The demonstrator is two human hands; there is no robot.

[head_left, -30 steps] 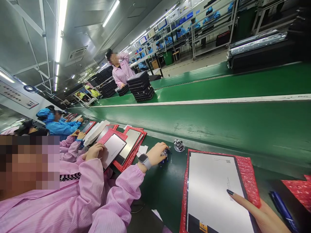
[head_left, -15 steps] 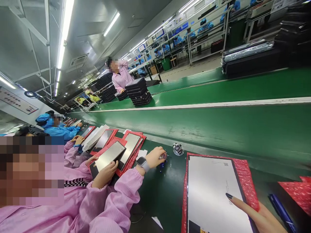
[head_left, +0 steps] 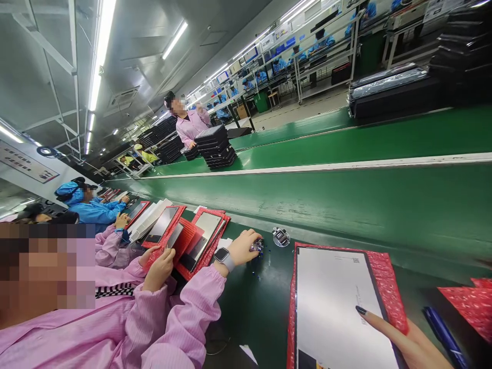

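Since the earlier frame the right hand (head_left: 400,338) has barely shifted on the panel (head_left: 330,297), while the co-worker's hand (head_left: 159,266) further left along the bench (head_left: 265,302) now grips a red sleeve (head_left: 184,241) instead of a bare screen.

Head view: the right hand comes in from the near right corner of the bench. It is spread rather than clamped, with one long finger stretched out and its dark-nailed fingertip (head_left: 362,310) resting on the panel's right half. The left hand is out of sight, so I cannot tell its state.

The panel is a large pale grey rectangle with a thin dark frame, small print along its right side and a code mark at its far right corner. It lies flat on red bubble wrap (head_left: 388,287), with its far edge towards the conveyor (head_left: 346,200) and its near edge running off the picture. A blue pen (head_left: 442,328) lies just right of the wrap.

In my judgement the touch goes best with the pad of the finger rather than the nail, pressing lightly and keeping the panel square on its wrap.
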